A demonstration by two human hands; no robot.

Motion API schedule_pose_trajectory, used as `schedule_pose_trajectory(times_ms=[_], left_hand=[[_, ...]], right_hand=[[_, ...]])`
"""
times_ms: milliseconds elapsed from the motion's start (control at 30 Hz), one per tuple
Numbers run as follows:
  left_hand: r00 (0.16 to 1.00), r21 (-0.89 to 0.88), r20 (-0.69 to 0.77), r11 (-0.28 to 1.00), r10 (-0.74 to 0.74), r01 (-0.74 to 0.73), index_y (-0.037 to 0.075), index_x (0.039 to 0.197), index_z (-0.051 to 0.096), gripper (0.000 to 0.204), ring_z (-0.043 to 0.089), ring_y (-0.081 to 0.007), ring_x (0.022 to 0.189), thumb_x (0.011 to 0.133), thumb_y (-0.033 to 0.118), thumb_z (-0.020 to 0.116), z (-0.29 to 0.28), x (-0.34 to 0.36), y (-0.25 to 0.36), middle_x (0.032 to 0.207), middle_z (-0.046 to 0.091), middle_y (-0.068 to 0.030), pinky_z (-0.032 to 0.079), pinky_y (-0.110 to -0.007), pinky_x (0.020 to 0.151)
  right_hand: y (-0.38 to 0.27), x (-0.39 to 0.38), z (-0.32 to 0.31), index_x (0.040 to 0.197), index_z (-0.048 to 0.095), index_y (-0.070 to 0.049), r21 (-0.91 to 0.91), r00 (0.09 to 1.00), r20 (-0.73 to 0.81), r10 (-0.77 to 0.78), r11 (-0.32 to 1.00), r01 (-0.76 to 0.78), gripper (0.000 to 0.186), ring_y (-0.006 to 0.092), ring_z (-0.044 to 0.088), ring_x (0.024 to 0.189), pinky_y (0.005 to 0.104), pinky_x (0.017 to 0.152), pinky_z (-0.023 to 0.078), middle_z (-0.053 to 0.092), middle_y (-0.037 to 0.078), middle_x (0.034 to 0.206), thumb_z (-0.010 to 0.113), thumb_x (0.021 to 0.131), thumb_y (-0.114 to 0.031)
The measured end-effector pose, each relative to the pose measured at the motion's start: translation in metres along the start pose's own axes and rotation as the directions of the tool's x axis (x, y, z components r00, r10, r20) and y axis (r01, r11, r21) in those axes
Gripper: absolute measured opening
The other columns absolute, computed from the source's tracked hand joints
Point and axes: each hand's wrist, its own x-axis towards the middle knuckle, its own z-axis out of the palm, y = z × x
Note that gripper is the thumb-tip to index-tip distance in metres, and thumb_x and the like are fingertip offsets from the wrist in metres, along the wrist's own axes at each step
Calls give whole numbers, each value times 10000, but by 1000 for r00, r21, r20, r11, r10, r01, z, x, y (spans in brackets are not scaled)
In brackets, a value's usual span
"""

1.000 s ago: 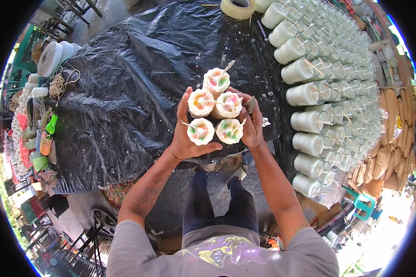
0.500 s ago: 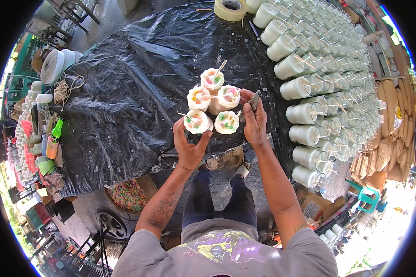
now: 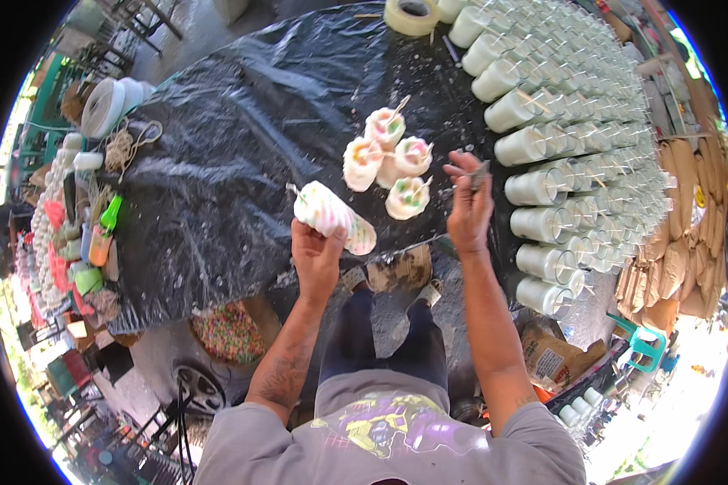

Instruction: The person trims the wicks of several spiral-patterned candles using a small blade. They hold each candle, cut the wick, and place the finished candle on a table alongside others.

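Note:
My left hand (image 3: 315,252) is closed around a white fluted candle (image 3: 333,217) with coloured flecks and a wick, tilted sideways above the front of a table covered in wrinkled black plastic (image 3: 218,162). Four similar candles (image 3: 407,202) stand upright in a loose cluster to its upper right, with colourful pieces showing in their tops. My right hand (image 3: 469,212) is beside the cluster's right side, fingers partly curled on a small greyish piece (image 3: 480,174) that I cannot make out clearly.
Rows of glass jars with white wax and sticks (image 3: 526,186) cover the right side. A tape roll (image 3: 399,22) sits at the back. String (image 3: 120,152), white tubs (image 3: 99,111) and containers crowd the left edge. Below are a bin of coloured pieces (image 3: 226,333) and brown sacks (image 3: 546,360).
My left hand has taken one candle from the group of five and tipped it leftward, away from the others. My right hand has moved off the cluster to the right.

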Motion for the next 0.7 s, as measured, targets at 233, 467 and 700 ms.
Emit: schedule_pose_trajectory(times_ms=[233, 467, 700], left_hand=[[922, -457, 113, 804, -371, 380, 9, 1578, 439, 670, 679, -354, 1228, 1048, 412, 516, 4, -34, 88, 1399, 639, -212, 580, -561, 1026], [910, -571, 258, 708, -325, 415, 1, 1548, 477, 601, 727, -365, 1150, 1089, 388, 451, 36, -77, 132, 1378, 658, -224, 629, -565, 945], [881, -555, 367, 689, -300, 466, 12, 1583, 447, 727, 708, -291, 950, 1126, 577, 425, 78, -133, 140, 1245, 684, -200, 593, -457, 775]], right_hand=[[-83, -37, -45, 1442, 472, -3, -24, 961, 8, 276, 961, -276, 373, 58, 543, 687, 236, 588, 464, 688, 54, 1041, 536, 1164, -243], [-174, -93, -68, 1291, 615, -38, -11, 836, 371, 404, 902, -431, 209, 49, 569, 676, 233, 594, 486, 672, 19, 977, 601, 1134, -175], [-230, -112, -106, 1290, 667, -21, -65, 856, 469, 216, 976, -210, 239, 212, 704, 867, 344, 796, 558, 760, 118, 1056, 689, 1070, -111]])
